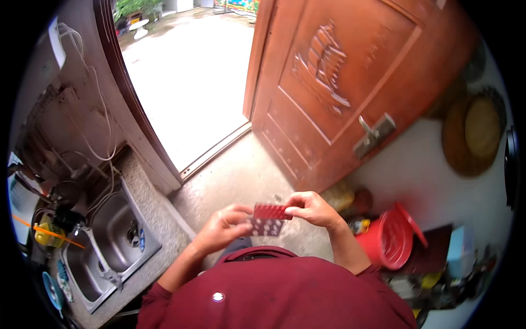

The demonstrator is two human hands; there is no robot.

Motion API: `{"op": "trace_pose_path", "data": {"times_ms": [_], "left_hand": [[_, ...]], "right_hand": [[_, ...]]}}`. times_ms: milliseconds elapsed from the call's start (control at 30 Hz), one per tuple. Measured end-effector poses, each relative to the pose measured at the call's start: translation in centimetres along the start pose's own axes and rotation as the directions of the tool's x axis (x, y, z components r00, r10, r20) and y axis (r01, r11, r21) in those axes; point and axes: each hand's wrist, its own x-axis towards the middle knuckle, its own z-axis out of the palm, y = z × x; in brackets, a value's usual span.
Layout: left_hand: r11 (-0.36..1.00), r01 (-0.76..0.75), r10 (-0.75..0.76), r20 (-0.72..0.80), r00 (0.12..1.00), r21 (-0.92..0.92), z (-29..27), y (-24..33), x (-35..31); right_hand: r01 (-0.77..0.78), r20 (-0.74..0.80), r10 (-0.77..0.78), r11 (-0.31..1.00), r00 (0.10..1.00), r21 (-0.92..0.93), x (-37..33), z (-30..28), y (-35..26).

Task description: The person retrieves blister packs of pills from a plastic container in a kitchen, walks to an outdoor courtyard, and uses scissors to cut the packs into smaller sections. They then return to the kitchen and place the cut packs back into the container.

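In front of my chest, my right hand pinches a small red sheet with rows of raised bumps, like a blister pack, at its right end. Just below it, partly overlapped, is a dark silvery blister pack with pale round spots. My left hand is closed on the left edge of this lower pack, its fingertips close to the red sheet. Whether the two sheets are joined cannot be made out.
An open brown wooden door with a metal handle stands ahead, beside a bright doorway. On the left is a steel double sink with a tap, set in a stone counter. A red bucket stands at the right among containers.
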Motion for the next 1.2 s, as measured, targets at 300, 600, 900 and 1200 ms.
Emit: {"op": "trace_pose_path", "data": {"times_ms": [300, 600, 900, 1200], "left_hand": [[0.976, 0.021, -0.090, -0.315, 0.945, -0.216, -17.8, 3.4, 18.8], [0.975, 0.030, -0.183, -0.717, 0.672, -0.221, -34.9, 0.2, 32.1], [0.967, 0.007, -0.231, -0.867, 0.442, -0.254, -49.6, 3.6, 41.9], [0.985, -0.062, -0.112, -0.869, 0.483, -0.161, -75.6, -0.6, 49.0]], "right_hand": [[0.004, -0.442, 0.092, 0.977, 0.892, 0.211, 19.5, -16.2, -1.0], [-0.082, -0.479, 0.107, 0.994, 0.871, 0.074, 48.4, -29.4, 2.3], [0.208, 0.040, -0.214, 0.971, 0.976, 0.115, 84.3, -20.4, -14.6], [0.314, 0.376, -0.335, 0.942, 0.864, 0.119, 108.9, -7.7, -22.0]]}}
